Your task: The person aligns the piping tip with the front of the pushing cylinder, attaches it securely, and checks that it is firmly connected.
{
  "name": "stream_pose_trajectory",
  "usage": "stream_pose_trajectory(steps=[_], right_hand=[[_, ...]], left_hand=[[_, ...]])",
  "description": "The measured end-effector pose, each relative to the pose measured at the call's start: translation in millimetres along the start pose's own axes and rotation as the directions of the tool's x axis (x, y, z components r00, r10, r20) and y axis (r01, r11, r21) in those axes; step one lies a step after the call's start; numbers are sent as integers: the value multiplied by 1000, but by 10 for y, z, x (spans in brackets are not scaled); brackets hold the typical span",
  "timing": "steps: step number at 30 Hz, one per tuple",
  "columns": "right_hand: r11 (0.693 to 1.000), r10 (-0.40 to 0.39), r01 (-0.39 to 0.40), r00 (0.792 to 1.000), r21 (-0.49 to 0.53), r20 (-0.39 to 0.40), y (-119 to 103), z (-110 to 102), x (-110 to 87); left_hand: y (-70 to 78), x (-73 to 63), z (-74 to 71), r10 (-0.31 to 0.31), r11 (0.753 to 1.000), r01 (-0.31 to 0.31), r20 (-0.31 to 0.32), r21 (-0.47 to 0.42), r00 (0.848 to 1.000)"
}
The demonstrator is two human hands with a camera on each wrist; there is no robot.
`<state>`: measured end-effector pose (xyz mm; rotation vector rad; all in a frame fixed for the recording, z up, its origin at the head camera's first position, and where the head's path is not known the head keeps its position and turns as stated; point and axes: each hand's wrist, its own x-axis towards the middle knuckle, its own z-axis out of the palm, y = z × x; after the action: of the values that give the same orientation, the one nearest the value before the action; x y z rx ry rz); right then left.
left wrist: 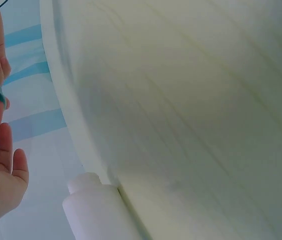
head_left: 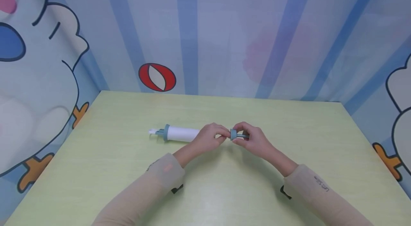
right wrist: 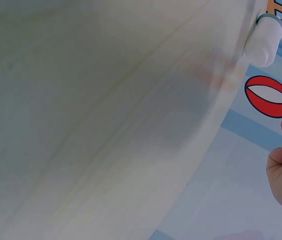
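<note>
A teal round cap with a thin rod (head_left: 233, 134) is held up between the two hands. The right hand (head_left: 257, 143) grips the cap's rim, forefinger above and thumb below, with the rod running back into the palm. From the other side the left hand (head_left: 208, 137) pinches at the cap's front face with thumb and forefinger; its fingertips partly cover that face. On the table beyond the left hand lies a white tube (head_left: 183, 133) with a teal collar and handle at its left end. In the left wrist view the tube's near end shows a narrower neck (left wrist: 85, 182).
The pale yellow-green table (head_left: 231, 197) meets a blue striped backdrop (head_left: 218, 40) along its back edge. Printed cartoon figures (head_left: 38, 87) cover the side panels. A red and white oval (head_left: 157, 77) is printed on the backdrop behind the tube.
</note>
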<state>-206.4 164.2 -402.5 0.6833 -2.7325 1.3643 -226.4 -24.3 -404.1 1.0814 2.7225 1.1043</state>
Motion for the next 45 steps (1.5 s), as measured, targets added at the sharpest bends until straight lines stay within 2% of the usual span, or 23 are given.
stream_pose_trajectory(steps=[6,14,21,27,32,35,40,45], right_hand=[[1000,0,0,1000,1,-11,-1,-9,-8],[999,36,-36,999,19,-3,-17,-7,-16],[998,54,-54,999,19,-2,-31,-10,-21],[998,55,-55,998,20,3,-11,-8,-18],[999,51,-51,999,20,6,12,-10,-17],[999,50,-50,999,19,10,22,-11,-20],[997,70,-70,997,23,19,-9,-17,-24],[998,68,-68,997,15,21,-224,-67,-65]], left_hand=[[-21,-29,-58,-40,999,40,5,-9,999],[-91,-83,-139,-132,991,133,38,-23,990],[-176,-137,-267,-226,972,230,95,-35,969],[-254,-192,-450,-288,958,281,140,62,947],[-344,-251,-645,-279,954,254,169,159,945],[-419,-278,-733,-292,941,244,196,234,936],[-541,-315,-803,-316,920,236,236,312,919],[-632,-343,-816,-352,903,258,249,342,902]])
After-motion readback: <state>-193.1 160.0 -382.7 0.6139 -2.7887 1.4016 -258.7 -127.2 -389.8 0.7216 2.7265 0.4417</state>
